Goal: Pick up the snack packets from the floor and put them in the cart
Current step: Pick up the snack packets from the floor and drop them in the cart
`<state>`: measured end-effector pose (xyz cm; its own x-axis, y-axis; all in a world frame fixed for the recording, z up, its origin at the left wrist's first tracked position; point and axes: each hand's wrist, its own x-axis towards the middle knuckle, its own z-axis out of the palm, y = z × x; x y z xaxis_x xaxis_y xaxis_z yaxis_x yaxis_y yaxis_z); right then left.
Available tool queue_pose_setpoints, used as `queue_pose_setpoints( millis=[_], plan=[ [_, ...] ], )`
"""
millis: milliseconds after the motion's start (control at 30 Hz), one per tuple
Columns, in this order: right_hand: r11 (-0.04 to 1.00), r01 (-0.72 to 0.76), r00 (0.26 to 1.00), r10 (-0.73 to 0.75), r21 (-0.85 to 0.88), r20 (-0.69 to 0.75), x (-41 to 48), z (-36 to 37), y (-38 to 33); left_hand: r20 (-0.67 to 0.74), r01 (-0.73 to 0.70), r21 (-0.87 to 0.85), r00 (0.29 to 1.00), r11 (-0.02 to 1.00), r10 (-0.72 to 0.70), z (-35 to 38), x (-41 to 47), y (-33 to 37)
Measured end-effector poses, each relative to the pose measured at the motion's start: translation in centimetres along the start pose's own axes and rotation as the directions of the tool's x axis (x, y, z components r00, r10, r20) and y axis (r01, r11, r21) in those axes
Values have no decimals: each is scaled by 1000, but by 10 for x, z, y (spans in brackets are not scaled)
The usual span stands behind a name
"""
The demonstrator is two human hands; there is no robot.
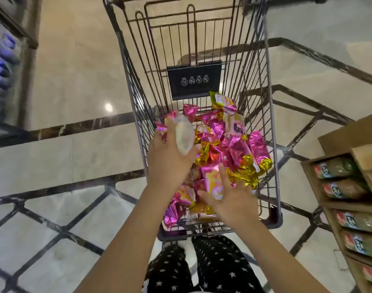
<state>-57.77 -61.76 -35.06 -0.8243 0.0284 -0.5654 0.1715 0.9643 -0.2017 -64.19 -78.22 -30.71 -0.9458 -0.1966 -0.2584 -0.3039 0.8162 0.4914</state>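
A wire shopping cart stands in front of me, its basket holding a pile of several pink and gold foil snack packets. My left hand hovers over the left side of the basket and grips a pale, translucent snack packet between thumb and fingers; the packet is motion-blurred. Lower down, over the near end of the basket, my right hand holds a pink and yellow snack packet between thumb and index finger, its other fingers fairly straight.
A cardboard display shelf with green packaged goods stands close on the right of the cart. Blurred shelving runs along the far left. Glossy tiled floor surrounds the cart. A black sign plate hangs inside the basket.
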Motion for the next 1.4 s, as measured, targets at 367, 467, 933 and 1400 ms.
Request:
queue_pose_setpoints(
  millis=[367, 467, 933, 1400],
  plan=[
    [905, -361, 921, 384, 225, -67, -57, 38, 4, 335, -423, 254, 882, 870, 331, 1, -29, -30],
    [838, -444, 857, 501, 318, -124, -94, 53, -4, 436, -606, 307, 775, 734, 457, -9, -50, -35],
    [323, -805, 387, 922, 498, 27, -312, 163, 19, 863, -999, 46, 54, 28, 502, 47, -224, 4],
    [-324, -607, -88, 935, 726, 344, -541, 303, 3, 870, -886, -244, -379, -394, 315, 112, -484, 4]
  ],
)
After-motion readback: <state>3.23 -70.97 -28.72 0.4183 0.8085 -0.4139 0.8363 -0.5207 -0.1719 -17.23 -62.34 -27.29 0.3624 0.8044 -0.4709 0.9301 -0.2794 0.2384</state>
